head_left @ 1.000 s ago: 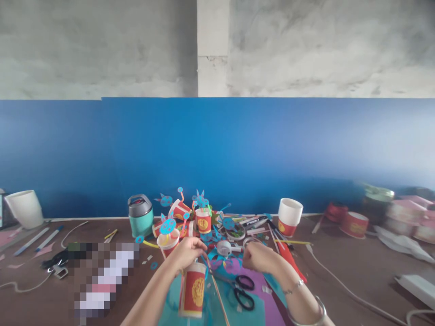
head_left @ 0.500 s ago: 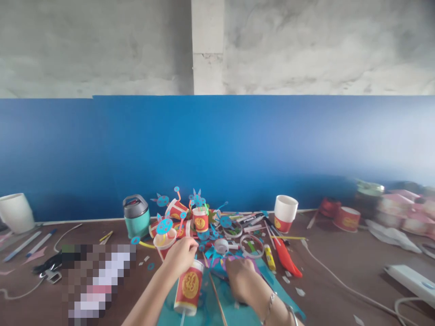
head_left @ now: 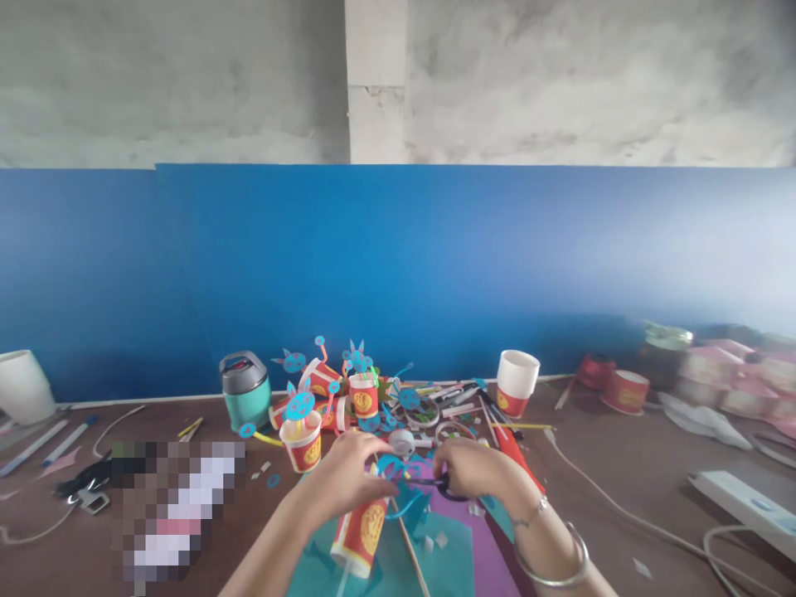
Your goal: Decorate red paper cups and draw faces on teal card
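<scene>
The scissors [head_left: 456, 491], which lay on the paper [head_left: 448, 560] one second ago, are now inside the closed fingers of the right hand [head_left: 471, 468], so a cutting tool is ready near the tilted cup [head_left: 364, 535] under the left hand [head_left: 344, 471], whose grip I cannot tell, while the stick [head_left: 410, 547] and tape [head_left: 402, 444] crowd them.

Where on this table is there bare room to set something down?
Mainly on the right: brown tabletop between the white cable, the red tub and the power strip. A narrower patch, scraps at its far end, lies between the pixelated area and the left forearm. Beyond the left hand and right hand it is crowded: paper cups, tape, pens.
</scene>
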`<state>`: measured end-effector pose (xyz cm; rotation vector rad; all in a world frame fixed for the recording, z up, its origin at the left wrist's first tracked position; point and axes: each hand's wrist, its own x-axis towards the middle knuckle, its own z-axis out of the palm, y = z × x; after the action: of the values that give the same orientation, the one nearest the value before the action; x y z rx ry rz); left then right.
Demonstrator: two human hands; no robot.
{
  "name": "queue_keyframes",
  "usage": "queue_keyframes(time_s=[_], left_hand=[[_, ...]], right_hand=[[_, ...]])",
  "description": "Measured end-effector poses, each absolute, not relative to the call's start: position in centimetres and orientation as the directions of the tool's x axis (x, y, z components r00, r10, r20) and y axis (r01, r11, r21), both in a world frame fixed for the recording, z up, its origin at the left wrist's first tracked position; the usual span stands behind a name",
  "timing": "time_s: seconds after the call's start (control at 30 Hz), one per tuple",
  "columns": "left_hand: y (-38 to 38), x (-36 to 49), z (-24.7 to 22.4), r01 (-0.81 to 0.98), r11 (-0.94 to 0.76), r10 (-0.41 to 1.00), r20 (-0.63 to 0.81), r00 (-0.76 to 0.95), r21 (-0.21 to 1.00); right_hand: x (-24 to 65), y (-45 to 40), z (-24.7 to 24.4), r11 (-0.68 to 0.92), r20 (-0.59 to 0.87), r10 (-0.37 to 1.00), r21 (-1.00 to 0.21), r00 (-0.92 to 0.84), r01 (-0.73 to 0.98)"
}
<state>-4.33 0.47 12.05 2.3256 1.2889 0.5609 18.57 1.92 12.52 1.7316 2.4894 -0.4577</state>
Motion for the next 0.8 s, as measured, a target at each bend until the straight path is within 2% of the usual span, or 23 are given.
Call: queue_keyframes(time_s=[0.17,0.33,0.5,0.67,0.8], left_hand=[[-0.2,-4.3,11.7,0.777,-0.464,0.859,0.001,0.512,0.425],[-0.4,-5.1,12.2,0.809,-0.462,0.85,-0.078,0.521,0.364],[-1.1,-6.1,13.2,0.853,-0.421,0.866,-0.143,0.479,0.308],[-1.0,-6.6,12.7,0.869,-0.445,0.88,-0.076,0.469,0.218],[-0.7,-6.2,12.8,0.842,-0.483,0.87,0.018,0.494,0.241]], right_hand=[[20.1,2.4,13.3,0.326,-0.221,0.892,-0.286,-0.394,0.901],[21.7,2.8,13.4,0.249,-0.192,0.916,-0.415,-0.352,0.875],[22.4,3.0,13.4,0.23,-0.191,0.922,-0.428,-0.336,0.874],[23.1,3.1,13.6,0.214,-0.19,0.928,-0.432,-0.321,0.876],[23.0,3.0,13.8,0.25,-0.182,0.916,-0.443,-0.359,0.861]])
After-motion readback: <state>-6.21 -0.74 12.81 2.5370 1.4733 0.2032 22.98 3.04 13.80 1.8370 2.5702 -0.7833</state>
